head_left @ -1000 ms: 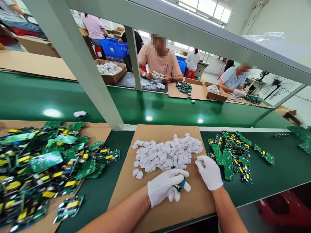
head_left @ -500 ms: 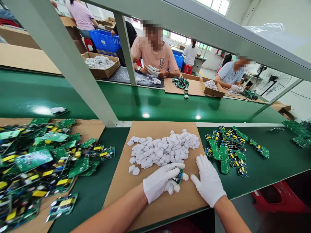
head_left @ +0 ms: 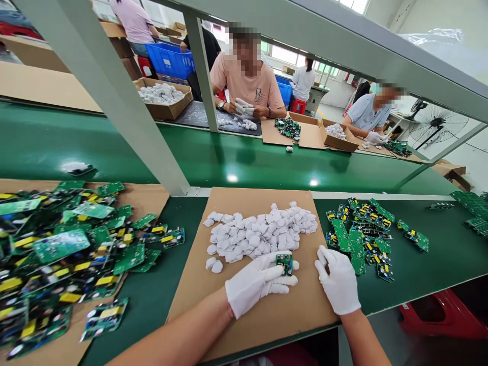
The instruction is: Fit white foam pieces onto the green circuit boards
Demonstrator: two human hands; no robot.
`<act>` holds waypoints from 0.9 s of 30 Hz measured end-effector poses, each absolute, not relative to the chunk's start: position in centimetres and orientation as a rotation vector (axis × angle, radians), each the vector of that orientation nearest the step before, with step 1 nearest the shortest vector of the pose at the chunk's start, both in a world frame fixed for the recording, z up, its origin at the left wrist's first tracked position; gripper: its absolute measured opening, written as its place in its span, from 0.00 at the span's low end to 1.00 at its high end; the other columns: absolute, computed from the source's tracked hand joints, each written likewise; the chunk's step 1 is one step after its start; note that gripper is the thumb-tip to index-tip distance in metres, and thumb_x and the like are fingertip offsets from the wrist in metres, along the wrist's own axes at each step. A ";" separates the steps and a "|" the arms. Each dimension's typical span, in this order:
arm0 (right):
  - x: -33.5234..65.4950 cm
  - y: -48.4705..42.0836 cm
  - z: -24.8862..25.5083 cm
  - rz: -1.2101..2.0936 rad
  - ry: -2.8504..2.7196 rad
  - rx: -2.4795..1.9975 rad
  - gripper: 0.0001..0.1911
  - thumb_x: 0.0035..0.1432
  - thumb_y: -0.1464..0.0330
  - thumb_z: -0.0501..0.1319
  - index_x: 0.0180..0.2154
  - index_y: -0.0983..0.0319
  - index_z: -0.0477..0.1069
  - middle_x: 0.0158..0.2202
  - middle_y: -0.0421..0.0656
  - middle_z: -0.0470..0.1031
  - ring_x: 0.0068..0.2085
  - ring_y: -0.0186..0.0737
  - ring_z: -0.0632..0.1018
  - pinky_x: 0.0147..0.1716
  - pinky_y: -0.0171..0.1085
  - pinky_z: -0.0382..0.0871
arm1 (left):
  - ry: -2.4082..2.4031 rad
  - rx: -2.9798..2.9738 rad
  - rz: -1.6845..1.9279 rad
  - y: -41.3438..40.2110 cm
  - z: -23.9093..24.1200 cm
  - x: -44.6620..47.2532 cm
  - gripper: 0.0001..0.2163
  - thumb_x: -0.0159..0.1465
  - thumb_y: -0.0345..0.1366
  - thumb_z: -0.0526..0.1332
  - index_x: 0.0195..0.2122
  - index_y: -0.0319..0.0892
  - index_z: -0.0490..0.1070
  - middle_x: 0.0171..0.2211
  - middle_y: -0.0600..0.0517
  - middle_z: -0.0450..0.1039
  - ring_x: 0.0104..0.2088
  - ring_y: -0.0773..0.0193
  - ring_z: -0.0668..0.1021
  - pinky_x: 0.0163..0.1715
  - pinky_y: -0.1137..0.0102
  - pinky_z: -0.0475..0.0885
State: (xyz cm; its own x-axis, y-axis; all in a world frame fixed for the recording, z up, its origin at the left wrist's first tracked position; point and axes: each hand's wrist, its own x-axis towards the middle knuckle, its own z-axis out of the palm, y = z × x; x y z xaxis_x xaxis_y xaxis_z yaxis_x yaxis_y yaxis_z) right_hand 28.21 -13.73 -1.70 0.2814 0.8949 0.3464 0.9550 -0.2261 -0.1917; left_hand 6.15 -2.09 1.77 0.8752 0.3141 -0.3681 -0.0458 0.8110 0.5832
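My left hand (head_left: 259,282), in a white glove, holds a small green circuit board (head_left: 284,264) with its component side facing up. Its other fingers stretch out below the board. Just beyond it, a heap of small white rounded pieces (head_left: 259,231) covers part of a cardboard sheet (head_left: 213,320). My right hand (head_left: 337,279), also gloved in white, is at the sheet's right edge, fingers bent and thumb slightly apart. No object shows in it. To its right lies a group of circuit boards (head_left: 358,234).
A large pile of circuit boards (head_left: 64,254) covers the left side on cardboard. A slanted metal post (head_left: 125,112) and a rail (head_left: 343,46) stand ahead. Across the green bench (head_left: 267,168), co-workers sit with gloved hands at work. A red stool (head_left: 442,315) is at lower right.
My left hand has turned, so the board's component side faces up more fully. The fingers of my right hand, spread flat before, have drawn in and bent. The view has shifted slightly.
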 end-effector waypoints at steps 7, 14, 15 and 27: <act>25.0 -12.8 1.9 0.521 -0.983 -1.804 0.21 0.59 0.55 0.55 0.44 0.64 0.67 0.28 0.44 0.76 0.20 0.34 0.70 0.19 0.34 0.66 | 0.445 0.577 0.270 -1.9 1.7 6.1 0.18 0.56 0.35 0.66 0.47 0.39 0.68 0.53 0.40 0.66 0.43 0.59 0.77 0.41 0.68 0.72; 20.5 -12.1 4.7 0.751 -1.174 -1.646 0.15 0.58 0.59 0.58 0.42 0.63 0.70 0.29 0.43 0.76 0.24 0.34 0.74 0.22 0.32 0.69 | 0.386 0.818 0.348 -1.8 1.8 6.4 0.20 0.53 0.44 0.67 0.42 0.39 0.70 0.44 0.43 0.72 0.41 0.59 0.76 0.38 0.69 0.70; 20.3 -12.0 4.4 0.672 -1.236 -1.677 0.13 0.58 0.61 0.59 0.42 0.62 0.70 0.30 0.43 0.76 0.24 0.34 0.74 0.23 0.32 0.70 | 0.401 0.839 0.359 -1.9 1.9 6.4 0.19 0.52 0.45 0.67 0.41 0.39 0.70 0.43 0.44 0.72 0.42 0.59 0.75 0.38 0.69 0.70; 20.7 -10.7 3.8 0.130 -1.621 -1.734 0.08 0.59 0.69 0.58 0.41 0.58 0.72 0.36 0.44 0.75 0.32 0.36 0.77 0.30 0.32 0.71 | 0.468 1.082 0.520 -1.9 2.0 6.3 0.24 0.55 0.46 0.64 0.49 0.38 0.68 0.39 0.46 0.71 0.32 0.65 0.70 0.35 0.68 0.67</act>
